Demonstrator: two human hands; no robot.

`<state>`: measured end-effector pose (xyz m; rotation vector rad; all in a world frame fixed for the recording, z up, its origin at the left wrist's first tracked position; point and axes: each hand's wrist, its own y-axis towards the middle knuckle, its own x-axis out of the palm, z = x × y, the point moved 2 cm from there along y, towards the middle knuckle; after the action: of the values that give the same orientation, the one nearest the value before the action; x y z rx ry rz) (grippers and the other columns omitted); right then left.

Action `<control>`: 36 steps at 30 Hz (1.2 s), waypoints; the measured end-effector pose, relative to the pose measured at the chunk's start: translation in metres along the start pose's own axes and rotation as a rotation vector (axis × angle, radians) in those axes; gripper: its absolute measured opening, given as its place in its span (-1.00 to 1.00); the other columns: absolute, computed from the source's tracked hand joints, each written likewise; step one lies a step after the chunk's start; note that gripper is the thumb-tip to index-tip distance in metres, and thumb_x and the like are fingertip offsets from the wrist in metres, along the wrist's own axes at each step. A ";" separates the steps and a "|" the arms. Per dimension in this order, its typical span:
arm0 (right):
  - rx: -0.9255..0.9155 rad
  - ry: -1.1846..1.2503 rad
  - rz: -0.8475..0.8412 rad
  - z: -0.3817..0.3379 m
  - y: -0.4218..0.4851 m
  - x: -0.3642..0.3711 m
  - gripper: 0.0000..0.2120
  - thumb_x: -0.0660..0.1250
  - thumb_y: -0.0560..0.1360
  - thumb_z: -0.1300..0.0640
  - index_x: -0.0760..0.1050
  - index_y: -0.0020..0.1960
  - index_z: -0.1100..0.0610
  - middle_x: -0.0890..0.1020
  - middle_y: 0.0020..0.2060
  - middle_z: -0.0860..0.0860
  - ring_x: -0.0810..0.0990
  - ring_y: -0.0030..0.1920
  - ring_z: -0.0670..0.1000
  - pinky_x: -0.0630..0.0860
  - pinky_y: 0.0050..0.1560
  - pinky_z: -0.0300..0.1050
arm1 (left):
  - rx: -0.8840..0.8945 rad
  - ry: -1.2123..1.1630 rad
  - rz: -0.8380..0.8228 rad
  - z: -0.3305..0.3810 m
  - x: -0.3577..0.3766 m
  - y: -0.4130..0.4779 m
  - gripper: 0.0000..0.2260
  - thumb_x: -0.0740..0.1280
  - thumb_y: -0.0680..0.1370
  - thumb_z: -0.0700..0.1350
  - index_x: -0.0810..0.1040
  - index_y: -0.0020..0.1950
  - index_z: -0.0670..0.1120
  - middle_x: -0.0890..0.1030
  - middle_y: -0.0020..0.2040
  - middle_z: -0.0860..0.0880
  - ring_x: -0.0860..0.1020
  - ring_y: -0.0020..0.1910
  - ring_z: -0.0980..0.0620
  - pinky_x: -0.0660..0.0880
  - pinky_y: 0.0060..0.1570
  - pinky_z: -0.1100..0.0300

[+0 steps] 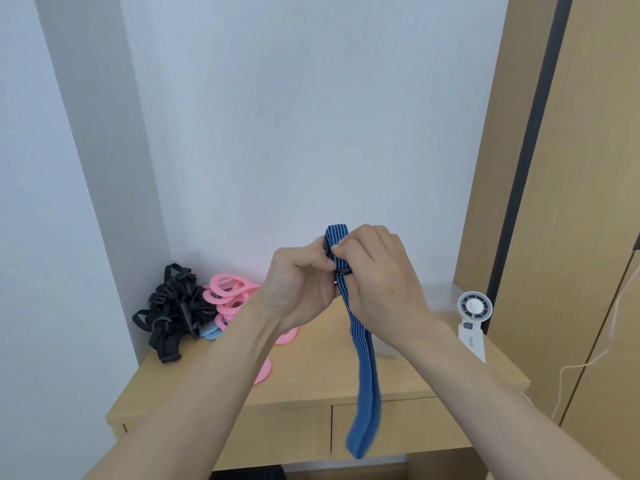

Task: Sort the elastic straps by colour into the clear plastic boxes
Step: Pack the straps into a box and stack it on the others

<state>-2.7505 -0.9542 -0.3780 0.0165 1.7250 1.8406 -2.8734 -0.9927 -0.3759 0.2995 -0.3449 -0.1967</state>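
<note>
I'm gripping the blue strap (362, 355) with my left hand (298, 289) and right hand (377, 275), its tail hanging over the desk (311, 375).

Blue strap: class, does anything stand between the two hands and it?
Nothing visible does. The left hand and the right hand both grip the blue strap near its top, and its tail hangs free.

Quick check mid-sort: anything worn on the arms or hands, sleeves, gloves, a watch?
Nothing worn shows. The left grip and right grip are bare hands: no gloves, rings or tape. The left forearm and right forearm are bare to the frame edge, with no sleeve, watch or band in view.
</note>
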 end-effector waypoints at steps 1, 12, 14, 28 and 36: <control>0.004 0.000 -0.002 -0.001 -0.001 0.001 -0.70 0.30 0.25 0.51 0.56 -0.08 0.29 0.58 -0.15 0.16 0.54 -0.16 0.24 0.45 -0.22 0.13 | 0.002 0.016 0.006 0.000 -0.001 0.001 -0.61 0.27 0.21 -0.24 0.37 0.03 -0.15 0.41 -0.14 -0.10 0.43 -0.17 -0.06 0.36 -0.10 0.07; 0.253 0.434 -0.234 0.004 -0.016 -0.010 -0.76 0.33 0.49 0.21 0.56 0.16 0.15 0.55 0.13 -0.05 0.51 0.16 -0.07 0.39 0.19 -0.27 | -0.008 0.288 0.231 -0.013 -0.011 0.008 -0.41 0.10 0.14 -0.45 0.37 0.14 -0.15 0.43 -0.13 -0.13 0.44 -0.26 -0.07 0.41 -0.22 0.09; 0.414 0.520 -0.136 0.009 -0.010 -0.013 -0.79 0.34 0.51 0.17 0.56 0.14 0.10 0.59 0.07 -0.07 0.55 0.13 -0.11 0.41 0.14 -0.31 | 0.015 0.366 0.242 -0.014 -0.005 0.007 -0.38 0.07 0.13 -0.43 0.37 0.18 -0.18 0.45 -0.19 -0.13 0.45 -0.33 -0.02 0.43 -0.32 0.20; 0.748 0.743 -0.317 0.024 0.007 -0.011 -0.88 0.35 0.56 0.29 0.59 0.06 0.14 0.72 -0.13 0.09 0.71 -0.16 0.18 0.64 -0.02 0.14 | -0.076 0.634 0.269 -0.031 0.003 0.004 -0.41 0.15 0.42 -0.36 0.26 0.45 -0.09 0.49 -0.29 -0.02 0.50 -0.41 0.00 0.48 -0.30 0.09; 0.647 0.598 -0.306 0.015 -0.007 -0.008 -0.80 0.37 0.53 0.29 0.56 0.10 0.06 0.69 -0.09 -0.03 0.69 -0.07 -0.02 0.64 0.03 0.07 | -0.097 0.456 0.328 -0.044 -0.007 -0.001 -0.57 0.15 0.45 -0.37 0.30 0.30 -0.13 0.48 -0.29 -0.10 0.46 -0.41 -0.03 0.45 -0.32 0.09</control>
<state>-2.7348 -0.9439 -0.3788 -0.5512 2.5005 1.0558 -2.8638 -0.9803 -0.4178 0.1808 0.0703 0.1773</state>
